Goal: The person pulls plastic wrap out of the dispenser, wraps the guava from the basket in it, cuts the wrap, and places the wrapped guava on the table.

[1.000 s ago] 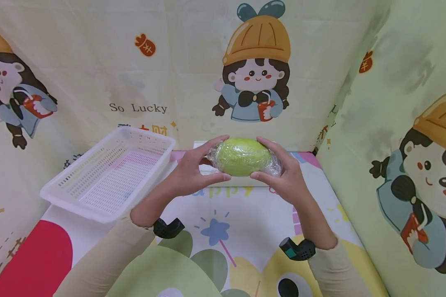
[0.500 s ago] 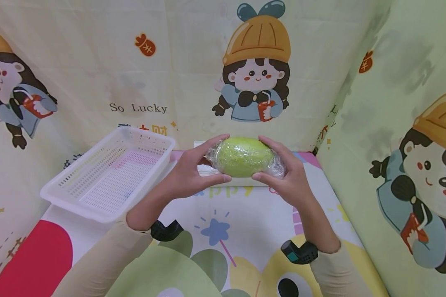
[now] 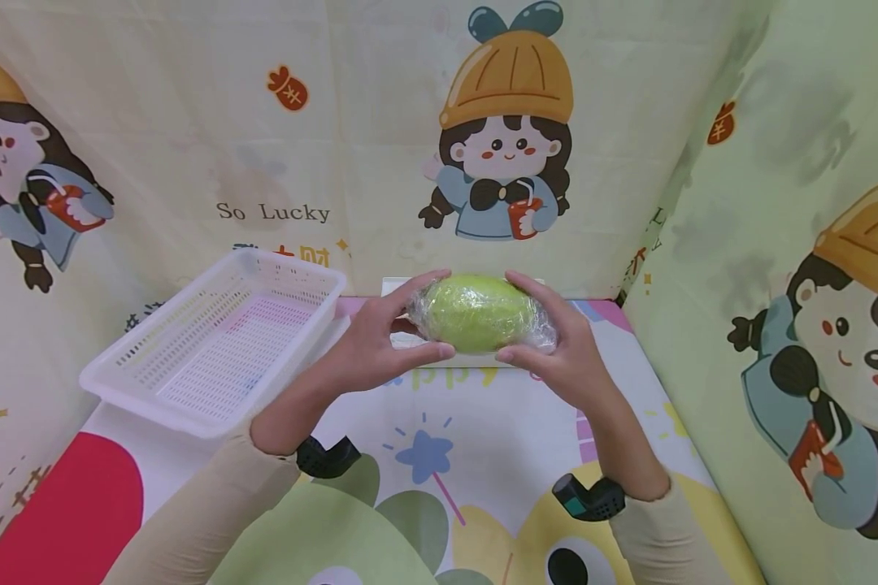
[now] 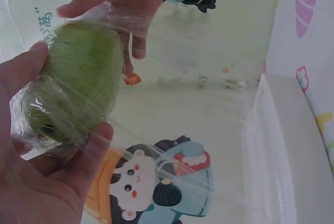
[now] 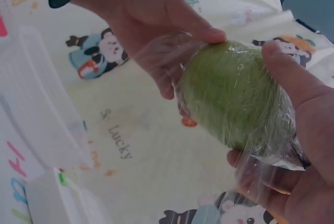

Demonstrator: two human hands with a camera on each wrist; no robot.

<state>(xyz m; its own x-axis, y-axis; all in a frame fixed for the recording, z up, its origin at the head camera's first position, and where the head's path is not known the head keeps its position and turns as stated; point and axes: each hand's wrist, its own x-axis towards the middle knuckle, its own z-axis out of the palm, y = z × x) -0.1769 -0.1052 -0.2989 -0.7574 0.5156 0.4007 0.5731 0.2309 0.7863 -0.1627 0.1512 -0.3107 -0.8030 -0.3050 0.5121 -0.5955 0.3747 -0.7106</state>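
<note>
A green oval fruit (image 3: pixel 483 313) wrapped in clear cling film is held level above the far part of the table. My left hand (image 3: pixel 369 345) grips its left end, thumb below and fingers above. At the opposite end, my right hand (image 3: pixel 572 353) holds it the same way. Crumpled film bunches at both ends of the fruit (image 5: pixel 227 93). Behind it, partly hidden, lies a long white box (image 3: pixel 468 358). In the left wrist view, faint streaks of film stretch from the fruit (image 4: pixel 83 72) towards the white box (image 4: pixel 300 151).
To the left stands a white perforated plastic basket (image 3: pixel 212 418), its floor visible. A printed cloth (image 3: pixel 475 439) covers the table. Patterned hangings (image 3: pixel 366 162) rise behind the table and at both sides. Each wrist wears a small black camera (image 3: pixel 327 457).
The fruit and both hands rise very slightly, then sink a little. Both hands keep their hold at the fruit's ends. The basket and box stay where they were.
</note>
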